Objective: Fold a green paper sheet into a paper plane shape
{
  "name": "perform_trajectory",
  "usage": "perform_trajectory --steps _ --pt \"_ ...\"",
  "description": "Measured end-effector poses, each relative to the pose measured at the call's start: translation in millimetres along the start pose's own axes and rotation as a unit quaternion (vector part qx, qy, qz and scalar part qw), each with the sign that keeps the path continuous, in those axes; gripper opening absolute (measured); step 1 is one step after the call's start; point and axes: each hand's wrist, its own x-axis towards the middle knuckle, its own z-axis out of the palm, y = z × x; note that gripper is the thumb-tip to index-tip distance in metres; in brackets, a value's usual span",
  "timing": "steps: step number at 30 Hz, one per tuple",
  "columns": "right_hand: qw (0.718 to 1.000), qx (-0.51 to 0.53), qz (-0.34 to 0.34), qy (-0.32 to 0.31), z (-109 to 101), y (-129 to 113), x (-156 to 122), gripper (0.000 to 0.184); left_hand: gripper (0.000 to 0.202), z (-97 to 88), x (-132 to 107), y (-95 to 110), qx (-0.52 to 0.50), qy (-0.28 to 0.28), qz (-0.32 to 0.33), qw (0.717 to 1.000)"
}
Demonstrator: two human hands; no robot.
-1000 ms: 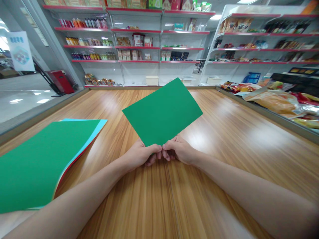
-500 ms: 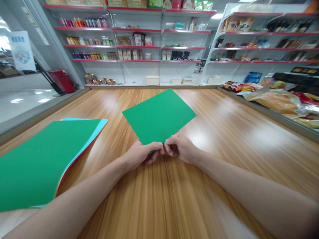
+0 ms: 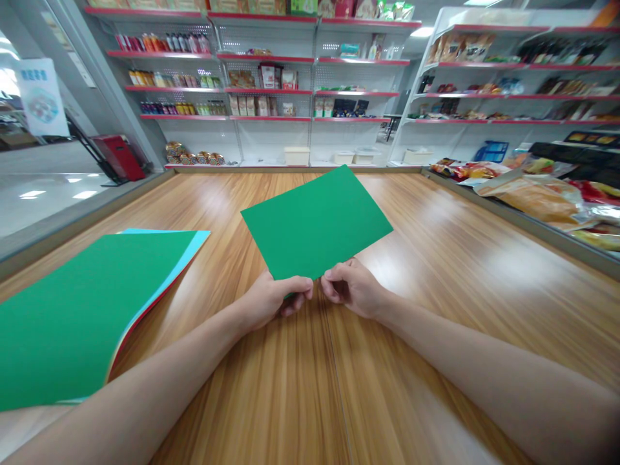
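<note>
A plain green sheet of paper (image 3: 317, 223) is held tilted above the middle of the wooden table (image 3: 271, 387). My left hand (image 3: 278, 294) is closed on its near corner, thumb on top and fingers curled underneath. Close beside it, my right hand (image 3: 353, 287) pinches at the sheet's near edge, its fingertips partly hiding the paper. To the left lies a stack of coloured sheets (image 3: 87, 303), green on top, with light blue and red edges showing underneath. Its near side bends up beside my left forearm.
Packaged foods (image 3: 542, 194) lie beyond the table's raised right edge. Shelves (image 3: 271, 90) of bottles, boxes and bags stand across the back. A red hand cart (image 3: 117, 158) is on the floor at the far left.
The held green sheet has risen slightly and its far side has shifted right. My hands stay nearly in place, with a slightly wider gap between their fingertips. The stack stays put.
</note>
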Motion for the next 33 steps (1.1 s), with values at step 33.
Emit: perform_trajectory --steps 33 --pt "0.997 0.05 -0.008 -0.06 5 2 0 0.033 0.042 22.4 -5 1 0.125 0.01 0.083 0.989"
